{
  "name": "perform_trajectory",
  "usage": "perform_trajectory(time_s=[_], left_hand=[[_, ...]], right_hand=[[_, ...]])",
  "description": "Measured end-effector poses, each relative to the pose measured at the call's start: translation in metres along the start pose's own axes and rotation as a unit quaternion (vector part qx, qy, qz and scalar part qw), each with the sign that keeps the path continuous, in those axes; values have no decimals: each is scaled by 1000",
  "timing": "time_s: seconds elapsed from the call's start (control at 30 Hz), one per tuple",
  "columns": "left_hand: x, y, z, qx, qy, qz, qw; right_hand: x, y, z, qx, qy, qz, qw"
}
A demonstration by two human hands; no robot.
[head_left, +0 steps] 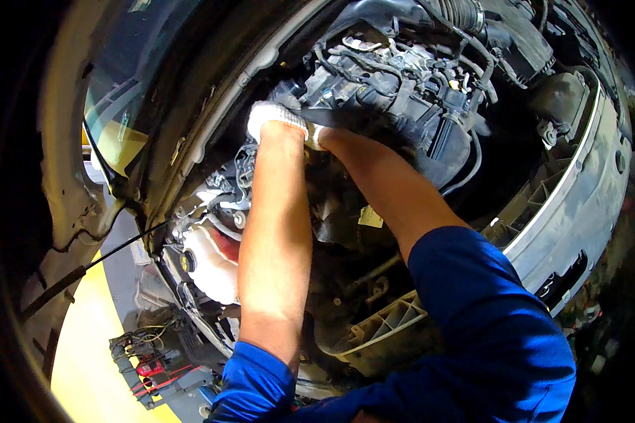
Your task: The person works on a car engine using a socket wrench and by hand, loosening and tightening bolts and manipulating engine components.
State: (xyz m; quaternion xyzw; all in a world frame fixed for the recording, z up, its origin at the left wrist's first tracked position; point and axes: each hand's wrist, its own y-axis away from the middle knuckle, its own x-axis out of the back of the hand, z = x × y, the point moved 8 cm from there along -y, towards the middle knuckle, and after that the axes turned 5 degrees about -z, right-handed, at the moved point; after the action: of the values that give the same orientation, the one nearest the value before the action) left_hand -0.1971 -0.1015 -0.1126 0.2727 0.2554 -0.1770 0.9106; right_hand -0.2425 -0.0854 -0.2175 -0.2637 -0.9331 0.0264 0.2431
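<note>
Head view: L hand (275,117), w/ white glove, far, just left of R hand (315,136), also gloved, mostly hidden; can't tell if either's open, closed or gripping. Engine (410,106) right of both, far; white tank (208,262) nearer, L side.

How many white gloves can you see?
2. One white glove is on the left hand. The other glove is on the right hand, just beside it and mostly hidden. More could be hiding in the dark parts.
</note>
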Motion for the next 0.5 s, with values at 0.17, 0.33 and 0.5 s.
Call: perform_trajectory(time_s=[0.17,0.33,0.5], left_hand=[[-28,0,-29,22,18,4,1000],[-16,9,3,26,-122,-18,992],[-19,14,-1,147,-230,-90,958]], right_hand=[[34,-2,27,-38,-411,14,911],[48,16,-40,-23,141,-44,989],[63,13,-17,-138,249,-91,954]])
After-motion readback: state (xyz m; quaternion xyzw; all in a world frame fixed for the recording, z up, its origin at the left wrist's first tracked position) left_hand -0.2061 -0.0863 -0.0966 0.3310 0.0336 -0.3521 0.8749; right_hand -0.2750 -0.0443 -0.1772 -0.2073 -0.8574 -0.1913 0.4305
